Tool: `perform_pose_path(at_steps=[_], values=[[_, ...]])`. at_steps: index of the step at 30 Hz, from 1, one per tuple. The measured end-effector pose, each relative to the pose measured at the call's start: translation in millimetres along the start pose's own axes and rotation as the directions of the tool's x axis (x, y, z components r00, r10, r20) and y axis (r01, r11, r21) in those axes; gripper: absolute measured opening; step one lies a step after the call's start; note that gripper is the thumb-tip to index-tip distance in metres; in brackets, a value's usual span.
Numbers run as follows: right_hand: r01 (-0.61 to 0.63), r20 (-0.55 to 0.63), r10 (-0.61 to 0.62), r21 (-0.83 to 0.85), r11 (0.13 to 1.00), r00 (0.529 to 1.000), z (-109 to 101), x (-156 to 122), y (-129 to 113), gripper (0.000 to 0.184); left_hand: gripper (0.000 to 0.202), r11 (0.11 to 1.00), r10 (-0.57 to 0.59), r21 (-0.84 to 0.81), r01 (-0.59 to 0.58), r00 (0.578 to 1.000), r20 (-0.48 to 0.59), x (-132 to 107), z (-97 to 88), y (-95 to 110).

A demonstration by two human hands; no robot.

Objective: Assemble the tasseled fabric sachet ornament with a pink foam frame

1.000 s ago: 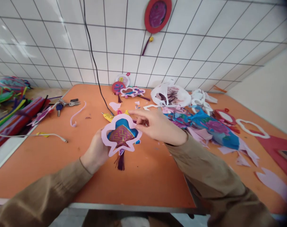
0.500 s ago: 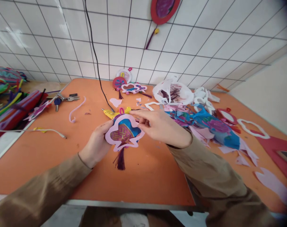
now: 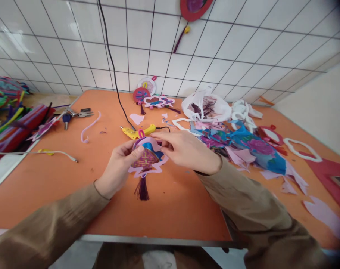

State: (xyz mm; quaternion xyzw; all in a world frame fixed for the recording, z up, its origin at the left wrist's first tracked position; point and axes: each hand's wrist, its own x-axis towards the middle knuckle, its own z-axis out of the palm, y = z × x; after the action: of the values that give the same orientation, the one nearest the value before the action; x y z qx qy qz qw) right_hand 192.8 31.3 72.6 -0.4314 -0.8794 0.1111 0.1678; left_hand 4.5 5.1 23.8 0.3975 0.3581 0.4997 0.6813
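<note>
Between my hands is a tasselled ornament (image 3: 147,155) with a pale pink scalloped frame, patterned purple and blue fabric inside and a pink loop on top. Its dark purple tassel (image 3: 143,189) hangs down over the orange table. My left hand (image 3: 118,162) grips the left side, the thumb lying across the front of the frame. On the upper right edge, my right hand (image 3: 182,149) pinches the frame between thumb and fingers. Just behind the ornament lies a yellow hot glue gun (image 3: 139,131) with its black cord.
Finished ornaments (image 3: 143,95) lean by the tiled wall. A white plastic bag (image 3: 206,106) and blue floral fabric (image 3: 261,149) with pink scraps occupy the right. Keys (image 3: 74,115), a white cable (image 3: 62,154) and bundled pipe cleaners (image 3: 24,123) are at left.
My left thumb has come round onto the front of the ornament. The ornament has tipped, so its frame looks flatter; my right hand stays at its upper right edge.
</note>
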Motion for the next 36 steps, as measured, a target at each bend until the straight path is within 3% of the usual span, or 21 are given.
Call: perform_pose_path(at_steps=[16, 21, 27, 31, 36], values=[[0.022, -0.011, -0.022, -0.034, 0.999, 1.000, 1.7, -0.8, 0.6, 0.017, 0.031, 0.998, 0.014, 0.061, -0.010, 0.998, -0.067, 3.6, -1.6, -2.2], [0.018, -0.131, -0.027, -0.071, 0.997, 0.991, 5.2, -0.3, -0.4, 0.019, 0.031, 0.998, 0.024, 0.065, -0.021, 0.999, -0.047, 3.1, -2.4, -1.7], [0.150, -0.296, -0.091, 0.183, 0.972, 0.951, 25.9, 6.9, -1.7, 0.023, 0.028, 0.992, 0.050, 0.113, -0.048, 0.999, -0.018, 0.8, 0.7, -0.6], [0.112, -0.301, -0.040, 0.225, 0.968, 0.953, 37.6, 10.0, -0.3, 0.023, 0.029, 0.989, 0.057, 0.138, -0.053, 0.998, -0.022, 0.2, 1.6, -0.6], [0.077, -0.265, 0.007, 0.304, 0.950, 0.964, 36.4, 9.8, 0.9, 0.027, 0.029, 0.990, 0.045, 0.134, -0.041, 0.999, -0.024, 0.5, 0.9, -0.4]])
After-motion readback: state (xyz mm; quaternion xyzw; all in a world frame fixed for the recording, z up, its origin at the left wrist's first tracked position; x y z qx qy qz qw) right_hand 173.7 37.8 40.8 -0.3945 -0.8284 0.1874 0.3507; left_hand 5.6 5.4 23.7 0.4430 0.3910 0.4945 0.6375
